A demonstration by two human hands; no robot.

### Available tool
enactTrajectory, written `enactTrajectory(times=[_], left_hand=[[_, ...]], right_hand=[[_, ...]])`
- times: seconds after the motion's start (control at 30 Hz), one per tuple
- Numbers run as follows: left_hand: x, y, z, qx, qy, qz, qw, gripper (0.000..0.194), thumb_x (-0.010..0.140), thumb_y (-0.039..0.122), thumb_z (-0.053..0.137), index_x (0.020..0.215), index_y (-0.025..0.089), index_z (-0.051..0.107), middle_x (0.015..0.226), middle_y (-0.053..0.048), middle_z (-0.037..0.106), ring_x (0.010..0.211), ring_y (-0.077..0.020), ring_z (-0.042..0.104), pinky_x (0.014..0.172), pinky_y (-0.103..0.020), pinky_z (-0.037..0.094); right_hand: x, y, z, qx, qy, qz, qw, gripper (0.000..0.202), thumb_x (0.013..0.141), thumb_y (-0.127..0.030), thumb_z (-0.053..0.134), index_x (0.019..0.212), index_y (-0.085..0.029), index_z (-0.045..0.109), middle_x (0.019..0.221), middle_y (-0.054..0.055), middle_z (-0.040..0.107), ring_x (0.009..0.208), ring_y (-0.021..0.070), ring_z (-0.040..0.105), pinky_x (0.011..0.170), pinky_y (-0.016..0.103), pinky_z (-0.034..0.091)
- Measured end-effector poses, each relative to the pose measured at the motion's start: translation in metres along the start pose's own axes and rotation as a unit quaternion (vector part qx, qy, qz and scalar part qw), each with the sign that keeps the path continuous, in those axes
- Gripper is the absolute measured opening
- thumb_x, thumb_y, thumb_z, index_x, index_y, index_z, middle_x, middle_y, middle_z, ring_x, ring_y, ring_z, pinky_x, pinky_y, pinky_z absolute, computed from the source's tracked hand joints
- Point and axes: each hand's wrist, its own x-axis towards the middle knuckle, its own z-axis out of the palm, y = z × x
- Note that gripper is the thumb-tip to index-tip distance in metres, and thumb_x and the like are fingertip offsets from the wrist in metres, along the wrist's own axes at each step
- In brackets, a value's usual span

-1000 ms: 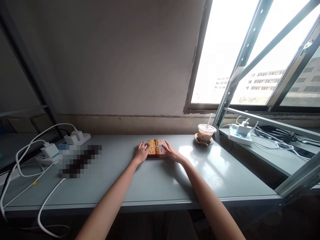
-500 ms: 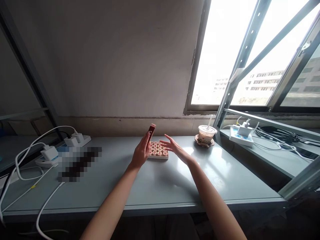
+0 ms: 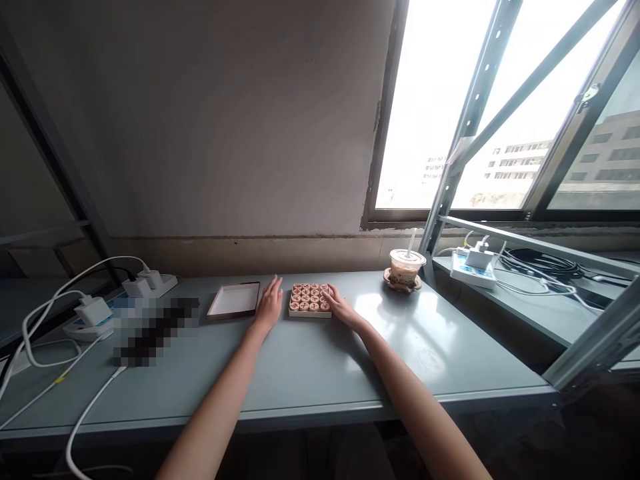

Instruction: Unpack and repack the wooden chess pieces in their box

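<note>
Here on the grey tabletop point(image 3: 310, 380), an open box point(image 3: 310, 315) of wooden xiangqi pieces point(image 3: 313, 299) is sitting near the middle, between the two hands! The round discs are standing in tidy rows, showing their red characters upward. Over on the right side, the right hand point(image 3: 346, 313) is reaching in against the box, its thumb and fingers lying at the right edge, over the end of the rows. Whether that hand is pinching the box or a piece, I cannot tell; the fingertips are partly hiding the spot.

Across to the left hand point(image 3: 269, 307): its fingers are stretching out straight, pointing away from the body, gripping nothing, and it is lying right by the lid point(image 3: 233, 300). That lid is resting inside-up to the left of the box, its pale lining showing, a gap separating the two. Whether the hand is touching the lid's edge is hard to tell.

Farther right, a plastic cup point(image 3: 405, 271) is standing upright on a brown coaster point(image 3: 389, 285), its straw point(image 3: 411, 241) leaning, near the metal upright point(image 3: 477, 100). At far left, white adapters point(image 3: 93, 311) are plugging into a power strip point(image 3: 163, 287), near a pixelated patch.
</note>
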Motion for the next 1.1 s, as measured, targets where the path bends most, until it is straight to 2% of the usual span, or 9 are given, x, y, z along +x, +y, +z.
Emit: enactTrajectory(times=[0.1,0.2,0.3,0.4,0.47,0.53,0.73,0.87,1.1], left_hand=[[-0.001,0.010,0.007,-0.115,-0.118,-0.108,0.980,0.057,0.094,0.043,0.029,0.145,0.017,0.026,0.140,-0.013,0.044,0.129,-0.0216,0.042,0.105,-0.038,0.035],[-0.001,0.014,0.004,-0.176,-0.177,-0.128,0.960,0.057,0.094,0.049,0.025,0.140,0.019,0.037,0.133,-0.010,0.052,0.126,-0.0213,0.046,0.103,-0.034,0.036],[0.004,0.012,-0.007,-0.176,-0.137,-0.133,0.966,0.052,0.094,0.040,0.022,0.131,0.016,0.049,0.111,-0.010,0.068,0.113,-0.0207,0.057,0.097,-0.033,0.041],[0.007,0.010,-0.016,-0.078,-0.093,-0.153,0.981,0.043,0.092,0.037,0.030,0.119,0.020,0.059,0.084,-0.005,0.072,0.091,-0.0221,0.065,0.086,-0.034,0.047],[0.005,0.012,-0.017,-0.021,-0.092,-0.129,0.987,0.039,0.089,0.030,0.039,0.123,0.022,0.056,0.091,-0.004,0.072,0.094,-0.0221,0.063,0.087,-0.034,0.045],[0.002,0.015,-0.015,0.005,-0.117,-0.097,0.988,0.039,0.087,0.024,0.040,0.121,0.020,0.057,0.109,-0.007,0.067,0.105,-0.0223,0.059,0.092,-0.034,0.042],[-0.002,0.019,-0.008,-0.038,-0.167,-0.112,0.979,0.043,0.089,0.022,0.032,0.126,0.018,0.053,0.131,-0.009,0.054,0.120,-0.0212,0.049,0.099,-0.032,0.038],[-0.001,0.014,-0.007,-0.041,-0.176,-0.105,0.978,0.045,0.089,0.022,0.030,0.128,0.019,0.052,0.132,-0.009,0.052,0.122,-0.0211,0.046,0.102,-0.034,0.035],[0.002,0.010,-0.007,-0.066,-0.183,-0.115,0.974,0.035,0.087,0.023,0.035,0.114,0.022,0.057,0.120,-0.005,0.061,0.112,-0.0208,0.054,0.095,-0.032,0.042]], right_hand=[[-0.003,-0.006,-0.001,0.011,-0.012,0.023,1.000,0.069,0.086,-0.063,0.037,0.142,-0.024,0.029,0.138,0.009,0.046,0.130,0.0243,0.038,0.111,0.044,0.022],[-0.008,-0.014,-0.007,0.012,-0.023,0.034,0.999,0.065,0.088,-0.060,0.036,0.141,-0.024,0.031,0.133,0.008,0.051,0.129,0.0247,0.039,0.109,0.045,0.024],[-0.014,-0.022,-0.017,0.009,-0.036,0.057,0.998,0.055,0.088,-0.050,0.041,0.137,-0.025,0.038,0.125,0.008,0.057,0.123,0.0252,0.046,0.104,0.044,0.032],[-0.018,-0.027,-0.028,0.017,-0.055,0.101,0.993,0.045,0.086,-0.033,0.043,0.129,-0.022,0.047,0.109,0.009,0.066,0.110,0.0239,0.056,0.096,0.039,0.040],[-0.017,-0.027,-0.032,0.018,-0.062,0.109,0.992,0.042,0.083,-0.028,0.043,0.123,-0.020,0.052,0.100,0.008,0.068,0.103,0.0232,0.060,0.089,0.036,0.043],[-0.015,-0.025,-0.031,-0.001,-0.051,0.084,0.995,0.040,0.081,-0.030,0.046,0.118,-0.020,0.056,0.100,0.008,0.068,0.100,0.0233,0.061,0.084,0.035,0.045],[-0.009,-0.020,-0.017,-0.171,0.005,0.030,0.985,0.033,0.081,-0.042,0.054,0.106,-0.025,0.068,0.098,0.005,0.067,0.092,0.0235,0.061,0.082,0.035,0.042],[-0.010,-0.019,-0.015,-0.200,0.021,0.007,0.979,0.031,0.082,-0.043,0.054,0.104,-0.028,0.068,0.099,0.004,0.066,0.092,0.0228,0.060,0.084,0.036,0.040],[-0.013,-0.018,-0.010,-0.246,0.040,-0.035,0.968,0.028,0.087,-0.041,0.048,0.104,-0.032,0.068,0.114,0.004,0.059,0.112,0.0254,0.048,0.093,0.041,0.032]])
